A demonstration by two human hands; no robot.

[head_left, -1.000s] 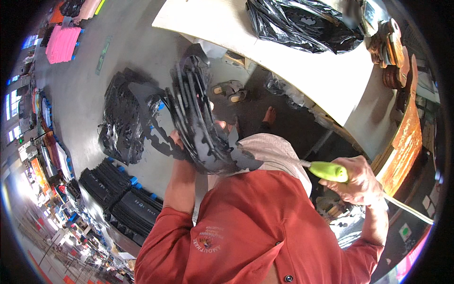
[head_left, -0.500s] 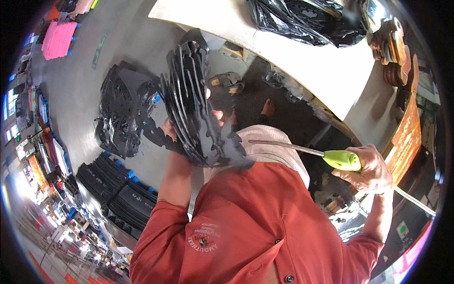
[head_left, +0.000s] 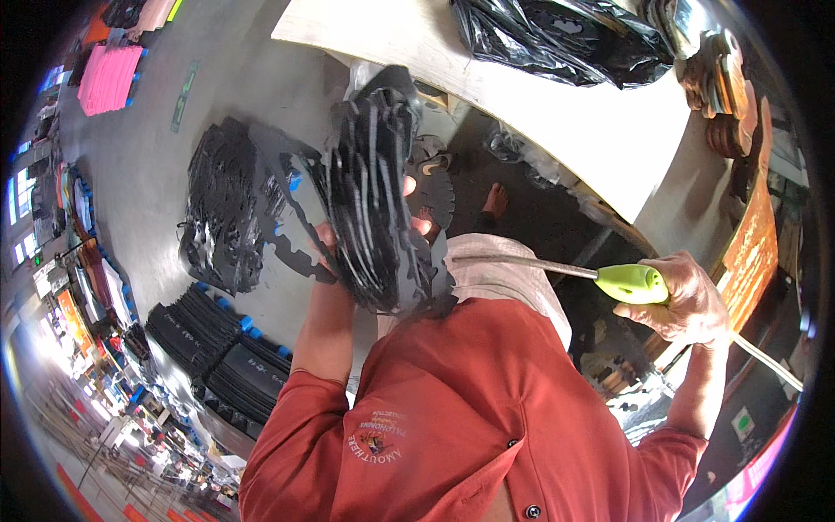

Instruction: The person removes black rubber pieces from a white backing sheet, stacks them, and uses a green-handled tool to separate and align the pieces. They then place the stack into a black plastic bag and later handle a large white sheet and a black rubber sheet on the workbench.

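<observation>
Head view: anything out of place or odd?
Yes: a bare foot shows below the white table. Being unshod looks odd with a green-handled, metal-shafted tool in the right hand. Nothing else plainly stands out.

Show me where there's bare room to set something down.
Table: bare between the black bag and the table's near edge. Floor: bare between the pink stack and black pile, bar a green marking. Crowded: around the left hand, whose black bundle overlaps that pile in view, and among the wooden pieces at right.
</observation>
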